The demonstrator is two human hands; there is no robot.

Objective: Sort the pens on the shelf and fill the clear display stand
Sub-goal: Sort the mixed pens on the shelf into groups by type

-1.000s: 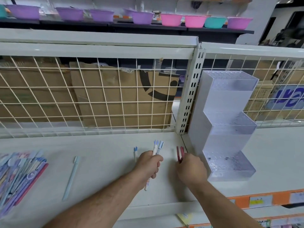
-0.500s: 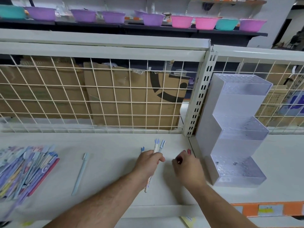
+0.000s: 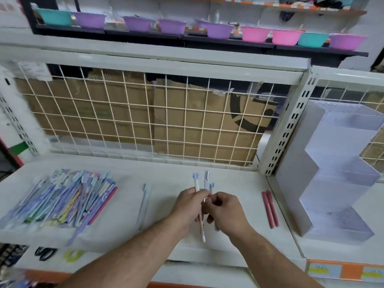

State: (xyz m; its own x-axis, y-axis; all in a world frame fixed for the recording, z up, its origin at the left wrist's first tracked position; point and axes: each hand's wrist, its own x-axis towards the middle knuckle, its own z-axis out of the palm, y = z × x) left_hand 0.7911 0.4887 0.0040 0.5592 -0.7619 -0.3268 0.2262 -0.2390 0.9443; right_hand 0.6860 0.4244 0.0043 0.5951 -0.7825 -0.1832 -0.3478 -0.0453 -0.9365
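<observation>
My left hand (image 3: 188,206) grips a small bunch of white pens (image 3: 202,229) with blue tops, held over the middle of the white shelf (image 3: 162,235). My right hand (image 3: 225,213) meets it from the right, its fingers pinching one of those pens. Two red pens (image 3: 270,208) lie side by side on the shelf to the right. One pale blue pen (image 3: 143,204) lies alone to the left. A big pile of mixed pens (image 3: 62,198) covers the shelf's left end. The clear stepped display stand (image 3: 336,175) stands at the right, its tiers holding nothing.
A wire grid back panel (image 3: 145,121) with cardboard boxes behind it closes the shelf's rear. A slotted metal upright (image 3: 284,134) divides the shelf next to the stand. Coloured plastic bowls (image 3: 220,31) line a higher shelf. Price labels (image 3: 345,272) run along the front edge.
My right hand has left the two red pens lying on the shelf and moved left to the bunch in my left hand. The view has shifted left, showing the whole pen pile.
</observation>
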